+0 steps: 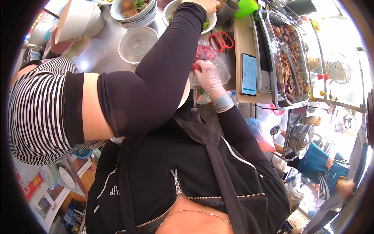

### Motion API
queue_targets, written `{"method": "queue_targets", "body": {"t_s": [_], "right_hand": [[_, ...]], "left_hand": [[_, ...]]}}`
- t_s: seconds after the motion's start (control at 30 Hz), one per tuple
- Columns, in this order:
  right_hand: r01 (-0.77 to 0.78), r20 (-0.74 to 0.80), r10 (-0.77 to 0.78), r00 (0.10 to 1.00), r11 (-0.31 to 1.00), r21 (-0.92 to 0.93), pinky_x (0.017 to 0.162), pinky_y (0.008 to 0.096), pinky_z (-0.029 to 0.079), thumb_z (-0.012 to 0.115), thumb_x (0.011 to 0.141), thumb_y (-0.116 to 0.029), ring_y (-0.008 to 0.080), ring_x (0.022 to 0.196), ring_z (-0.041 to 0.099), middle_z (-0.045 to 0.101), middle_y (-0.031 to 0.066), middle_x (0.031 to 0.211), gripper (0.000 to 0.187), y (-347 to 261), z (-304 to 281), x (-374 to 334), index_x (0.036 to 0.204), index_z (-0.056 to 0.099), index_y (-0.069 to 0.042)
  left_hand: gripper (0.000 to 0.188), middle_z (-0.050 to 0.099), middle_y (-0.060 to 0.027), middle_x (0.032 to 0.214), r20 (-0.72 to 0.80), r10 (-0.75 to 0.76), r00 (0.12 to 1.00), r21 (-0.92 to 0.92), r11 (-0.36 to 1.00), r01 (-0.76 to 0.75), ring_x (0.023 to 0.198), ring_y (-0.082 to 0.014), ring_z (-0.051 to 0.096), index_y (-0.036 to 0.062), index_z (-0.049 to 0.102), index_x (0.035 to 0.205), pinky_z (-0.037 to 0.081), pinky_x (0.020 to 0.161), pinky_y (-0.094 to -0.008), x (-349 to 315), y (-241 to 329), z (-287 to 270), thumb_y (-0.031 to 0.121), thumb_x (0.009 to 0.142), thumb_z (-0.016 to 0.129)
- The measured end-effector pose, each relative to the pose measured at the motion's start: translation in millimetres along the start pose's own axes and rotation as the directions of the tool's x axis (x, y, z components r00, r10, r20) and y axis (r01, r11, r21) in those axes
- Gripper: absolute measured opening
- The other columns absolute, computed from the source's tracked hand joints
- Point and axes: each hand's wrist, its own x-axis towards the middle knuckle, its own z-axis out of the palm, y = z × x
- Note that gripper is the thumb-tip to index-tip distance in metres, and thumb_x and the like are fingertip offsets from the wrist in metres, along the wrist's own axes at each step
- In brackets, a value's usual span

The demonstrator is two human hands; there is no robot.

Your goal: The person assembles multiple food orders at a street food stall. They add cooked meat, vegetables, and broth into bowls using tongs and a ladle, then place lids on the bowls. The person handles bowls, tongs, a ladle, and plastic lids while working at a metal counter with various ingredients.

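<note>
My right hand point(210, 77), in a thin whitish glove, is at the edge of the metal counter. Its fingers are closed on a crumpled red and clear plastic bag point(205, 52), and their tips are partly hidden. Red-handled scissors point(221, 41) lie just beyond the bag. My left hand does not show; a co-worker's dark-sleeved arm point(156, 66) crosses in front of me. Beneath that arm the rim of a white bowl point(184, 94) peeks out. What supports this bowl is hidden.
The co-worker's hand point(210, 4) reaches over a white basket of greens point(212, 25). Left of it stand stacked bowls point(134, 17), a translucent plastic bowl point(137, 43) and nested white containers point(80, 21). On the right are a phone point(249, 74) and a wire tray of browned meat point(290, 62).
</note>
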Motion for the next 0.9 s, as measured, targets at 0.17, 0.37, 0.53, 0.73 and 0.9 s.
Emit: {"method": "queue_targets", "body": {"t_s": [0.17,0.37,0.53,0.73,0.9], "right_hand": [[-0.089,-0.042,0.098,0.994,0.980,0.180,0.077,0.0403,0.053,0.068,0.077,-0.008,0.0306,0.083,0.067,0.069,0.0167,0.088,0.016,20.9,-1.4,1.0,0.092,0.072,-0.006],[-0.214,0.078,0.209,0.975,0.776,0.593,0.066,0.0254,0.050,0.067,0.078,-0.002,0.0091,0.068,0.062,0.071,0.0055,0.077,0.013,7.5,-31.0,0.3,0.088,0.075,-0.003],[-0.205,0.198,0.083,0.977,0.635,0.745,0.060,0.0196,0.046,0.062,0.084,0.004,0.0023,0.069,0.056,0.070,0.0031,0.082,0.017,-41.9,-89.4,-23.4,0.097,0.071,0.001],[0.234,0.085,-0.284,0.955,0.898,0.372,0.068,0.0329,0.053,0.074,0.079,-0.006,0.0251,0.071,0.069,0.069,0.0162,0.079,0.024,-66.2,-76.4,-30.7,0.102,0.072,-0.002],[0.172,-0.099,-0.145,0.985,0.911,0.376,0.061,0.0306,0.049,0.075,0.081,-0.009,0.0184,0.062,0.063,0.067,0.0116,0.072,0.009,-71.1,-83.1,-34.9,0.086,0.072,-0.002]], "left_hand": [[0.029,0.063,-0.0029,0.126,-0.353,0.236,0.905,0.511,0.859,-0.025,0.127,-0.0224,0.051,0.0131,0.070,0.115,0.041,0.106,-0.0472,30.1,-7.0,-38.2,0.019,0.091,0.055],[0.032,0.067,-0.0157,0.116,0.162,-0.341,0.926,-0.653,0.667,0.360,0.103,-0.0310,0.066,0.0037,0.065,0.118,0.049,0.094,-0.0422,-30.8,4.2,116.5,0.014,0.089,0.053],[0.048,0.056,-0.0136,0.132,0.771,-0.172,0.613,-0.517,-0.732,0.444,0.116,-0.0211,0.059,0.0052,0.046,0.139,0.052,0.095,-0.0355,-273.2,87.5,18.8,0.021,0.095,0.054],[0.073,0.046,-0.0166,0.142,0.797,-0.072,0.600,-0.426,-0.771,0.473,0.130,-0.0238,0.048,0.0050,0.027,0.151,0.047,0.102,-0.0382,-303.0,98.3,42.7,0.033,0.092,0.059],[0.060,0.050,-0.0221,0.134,0.775,-0.297,0.557,-0.584,-0.672,0.455,0.125,-0.0309,0.050,0.0021,0.035,0.141,0.045,0.102,-0.0416,-269.4,71.0,68.7,0.029,0.092,0.056]]}}
